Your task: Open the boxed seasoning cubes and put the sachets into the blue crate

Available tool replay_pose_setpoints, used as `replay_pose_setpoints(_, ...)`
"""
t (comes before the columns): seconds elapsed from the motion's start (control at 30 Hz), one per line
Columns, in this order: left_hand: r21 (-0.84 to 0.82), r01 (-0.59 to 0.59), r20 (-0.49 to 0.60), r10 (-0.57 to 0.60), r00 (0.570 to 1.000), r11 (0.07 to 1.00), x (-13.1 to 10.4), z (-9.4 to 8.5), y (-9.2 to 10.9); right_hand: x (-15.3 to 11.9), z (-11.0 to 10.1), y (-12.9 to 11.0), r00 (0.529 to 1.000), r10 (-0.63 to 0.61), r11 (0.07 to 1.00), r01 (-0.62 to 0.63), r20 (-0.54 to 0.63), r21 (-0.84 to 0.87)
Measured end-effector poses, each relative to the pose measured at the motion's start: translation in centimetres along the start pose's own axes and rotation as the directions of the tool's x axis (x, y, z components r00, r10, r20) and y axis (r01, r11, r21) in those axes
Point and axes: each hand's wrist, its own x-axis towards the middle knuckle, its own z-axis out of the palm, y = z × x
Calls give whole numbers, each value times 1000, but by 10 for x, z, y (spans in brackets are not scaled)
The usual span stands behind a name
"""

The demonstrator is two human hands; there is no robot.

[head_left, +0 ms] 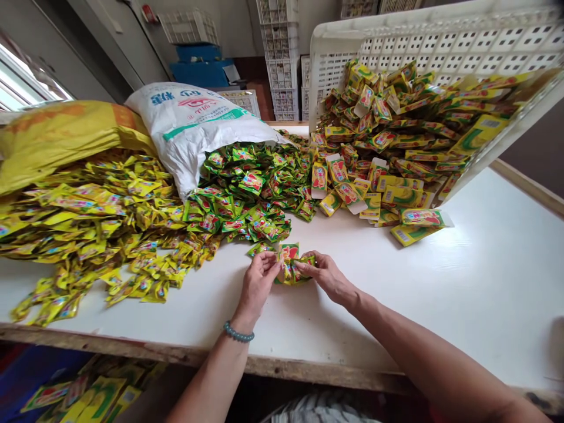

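Observation:
My left hand (261,276) and my right hand (328,276) meet just above the white table, both closed in a pinch. Between them is a small cluster of shiny green-and-yellow packets (288,270), with a red-and-yellow printed panel (289,251) standing up behind. The left fingertips grip its left side, and the right thumb and fingers pinch a green packet on the right; the fingers partly hide where one piece ends and another starts. Just beyond my hands lies a heap of green packets (251,182), spilling from a white woven sack (189,117).
To the left, yellow packets (88,200) spread from a yellow sack (66,126). A tipped white plastic crate (440,44) at the right spills small yellow boxes (403,197). Stacked crates (282,59) stand behind. The wooden table edge (176,352) runs below my forearms.

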Motion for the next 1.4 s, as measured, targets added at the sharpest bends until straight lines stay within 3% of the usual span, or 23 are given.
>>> replay_pose_setpoints(0.13, -182, 98, 75, -86, 993, 978, -2, 0, 8, -3, -4, -5, 984, 16, 993, 5, 177, -118)
replay_pose_setpoints(0.23, -40, 98, 89, -94, 992, 994, -5, -3, 8, 1, -11, -16, 993, -82, 989, 92, 86, -117)
replay_pose_setpoints(0.3, 72, 98, 174, -109, 979, 993, -7, -5, 7, 5, -16, -24, 981, -192, 980, 190, -27, -62)
replay_pose_setpoints(0.37, 120, 89, 279, -120, 953, 989, -10, -4, 7, 8, -21, -30, 969, -244, 965, 238, -34, -112)
replay_pose_setpoints(0.5, 106, 84, 342, -116, 933, 991, -14, 0, 6, 9, -29, -33, 975, -157, 876, 210, 156, -433)
replay_pose_setpoints(0.67, 111, 120, 430, -156, 889, 987, -17, 1, 5, 6, -24, -30, 941, -178, 723, 324, 289, -611)
replay_pose_setpoints(0.73, 94, 138, 433, -165, 886, 986, -16, 2, 4, 5, -18, -29, 938, -228, 684, 345, 261, -643)
replay_pose_setpoints(0.9, 1, 210, 382, -195, 903, 978, -16, 3, 6, 2, -15, -33, 943, -241, 724, 332, 229, -604)
replay_pose_setpoints(1.03, -49, 245, 354, -213, 911, 968, -19, 4, 13, 1, -17, -37, 933, -321, 667, 347, 166, -660)
replay_pose_setpoints(1.17, -63, 233, 289, -206, 935, 970, -21, 4, 19, -2, -12, -34, 955, -282, 699, 273, 96, -661)
replay_pose_setpoints(1.27, -71, 229, 275, -201, 940, 971, -21, 4, 20, -3, -11, -35, 960, -256, 723, 270, 117, -636)
replay_pose_setpoints(1.4, -33, 198, 312, -178, 933, 980, -20, 3, 18, -1, -14, -36, 919, -349, 633, 376, 184, -677)
